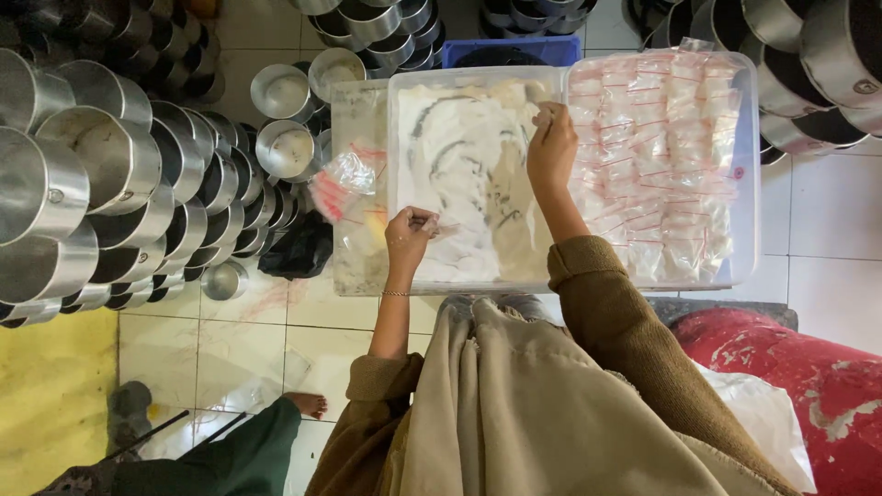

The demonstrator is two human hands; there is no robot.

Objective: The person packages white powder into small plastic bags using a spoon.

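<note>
1. The left hand is pinching a small clear bag between thumb and fingertips, holding it low over the near edge of the clear plastic tub that is holding white powder.
2. The right hand is reaching over the far side of the same tub, fingertips pressed together as if gripping something small above the powder; what it is holding, if anything, is too small to tell.
3. To do this well, the bag's mouth wants keeping open and level over the tub, so that any spill is falling back into the powder rather than onto the floor.
4. Beside it, touching on the right, a second clear tub is holding rows of filled packets with red seal strips, lying flat and overlapping.
5. To the left of the powder tub, a loose bundle of empty red-striped bags is lying on a flat clear lid or tray.
6. Stacked metal pots are crowding the tiled floor on the left and along the top.
7. Another person's bare foot is resting on the tiles at lower left.
</note>
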